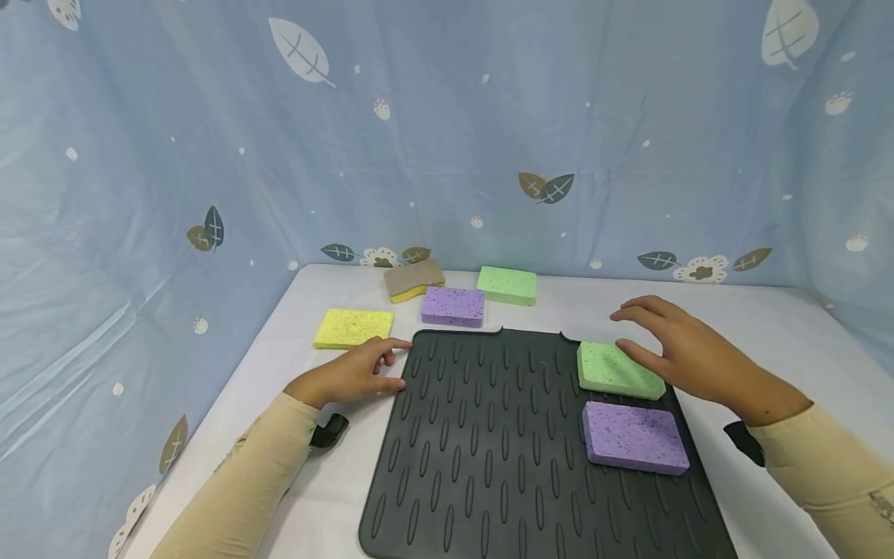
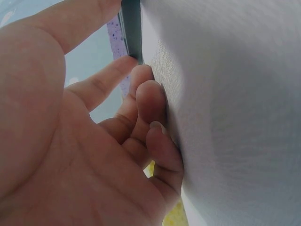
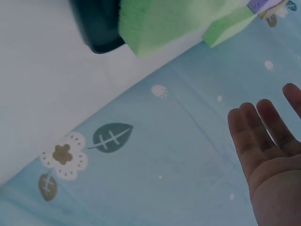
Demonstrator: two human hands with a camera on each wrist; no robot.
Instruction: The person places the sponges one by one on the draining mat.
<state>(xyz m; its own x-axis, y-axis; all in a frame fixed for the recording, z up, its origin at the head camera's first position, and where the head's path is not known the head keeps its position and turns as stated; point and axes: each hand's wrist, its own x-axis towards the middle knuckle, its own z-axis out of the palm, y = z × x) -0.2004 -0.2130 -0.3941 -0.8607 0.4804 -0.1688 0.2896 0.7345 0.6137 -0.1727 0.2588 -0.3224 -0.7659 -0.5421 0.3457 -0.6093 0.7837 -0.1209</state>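
Note:
A dark ribbed drying mat point(image 1: 482, 442) lies on the white table. My left hand point(image 1: 352, 374) rests at its upper left edge, index finger and thumb touching the rim and the other fingers curled against the tabletop point(image 2: 225, 122). On the mat's right side lie a green sponge point(image 1: 608, 373) and, nearer me, a purple sponge point(image 1: 635, 439). Just above the green sponge hovers my right hand point(image 1: 684, 353), its fingers spread and holding nothing. The right wrist view shows this hand point(image 3: 273, 155) apart from the green sponge point(image 3: 155, 23).
Behind the mat, a yellow sponge point(image 1: 354, 328), a second purple sponge point(image 1: 454, 306), a brown-and-yellow sponge point(image 1: 414, 277) and another green sponge point(image 1: 507, 285) lie on the table. A blue leaf-patterned curtain point(image 1: 447, 140) hangs along the back and left.

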